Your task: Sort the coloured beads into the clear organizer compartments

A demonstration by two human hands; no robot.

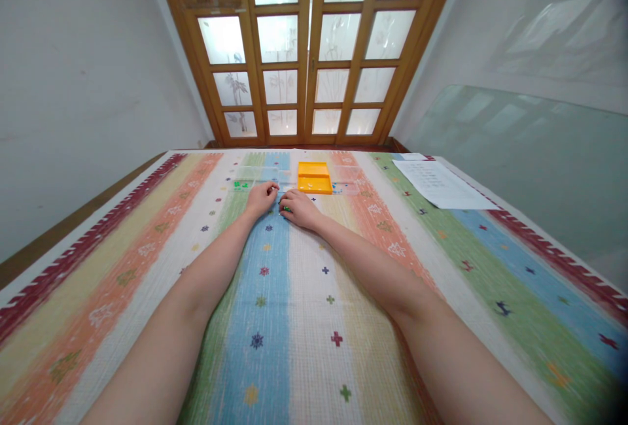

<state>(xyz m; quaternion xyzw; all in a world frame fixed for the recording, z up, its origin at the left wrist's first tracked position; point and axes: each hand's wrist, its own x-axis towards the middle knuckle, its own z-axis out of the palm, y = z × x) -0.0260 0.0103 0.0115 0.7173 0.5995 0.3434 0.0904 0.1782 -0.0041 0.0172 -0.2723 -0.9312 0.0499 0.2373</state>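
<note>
Both my arms reach far forward over a striped, many-coloured cloth. My left hand rests knuckles up with its fingers curled, close to a clear tray holding small green pieces. My right hand lies beside it, fingers bent down onto the cloth, with a tiny green piece at its fingertips. The two hands almost touch. Just beyond them stands an orange tray. Another clear tray with small blue bits lies to the right of the orange one.
A white printed sheet lies at the far right of the cloth. A wooden door with frosted glass panes stands behind the table. A glass panel leans along the right wall.
</note>
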